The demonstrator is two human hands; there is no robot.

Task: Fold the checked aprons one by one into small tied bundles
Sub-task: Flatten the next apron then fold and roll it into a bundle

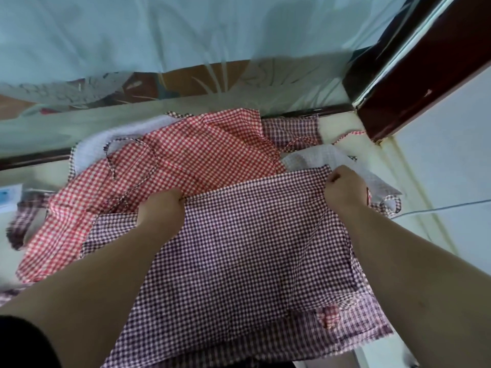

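A dark purple checked apron [239, 261] lies spread flat in front of me on a pale floor. My left hand [162, 208] grips its far left corner, and my right hand [345, 185] pinches its far right corner. Behind it lies a red checked apron [191, 152], crumpled, with a thin strap looping over it. Another purple checked apron [292, 128] shows further back, and pale checked cloth [318, 156] lies beside my right hand.
A pale blue curtain [159, 35] hangs across the back. A dark red wooden frame [414, 83] stands at the right. A thin cable [438, 208] runs over the floor on the right. More checked cloth [24, 221] lies at the left edge.
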